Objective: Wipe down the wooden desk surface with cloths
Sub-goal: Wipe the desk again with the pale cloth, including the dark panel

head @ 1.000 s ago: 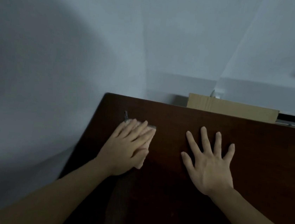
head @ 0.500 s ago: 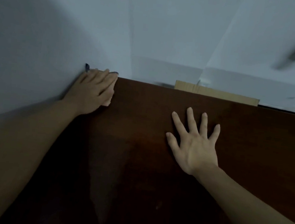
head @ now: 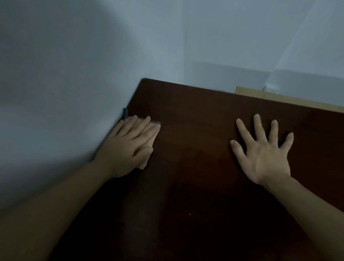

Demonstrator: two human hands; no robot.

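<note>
My dark wooden table (head: 204, 177) fills the lower right of the frame, with a pale cloth (head: 152, 136) flat near its left edge under my left grip (head: 128, 147) and my right grip (head: 265, 153) spread flat at centre right.

dim, bluish | soft focus | shadow left and bottom | wide-angle warp

Pale grey-blue wall (head: 69, 43) fills left and top of the frame, heavy shadow across its left half. Wall corner seam (head: 185, 35) runs vertically at top centre. Light tan board (head: 288, 100) in the upper right, lying flat against the wall. Small white fitting (head: 271, 87) just above the board's left part, blurry.
</note>
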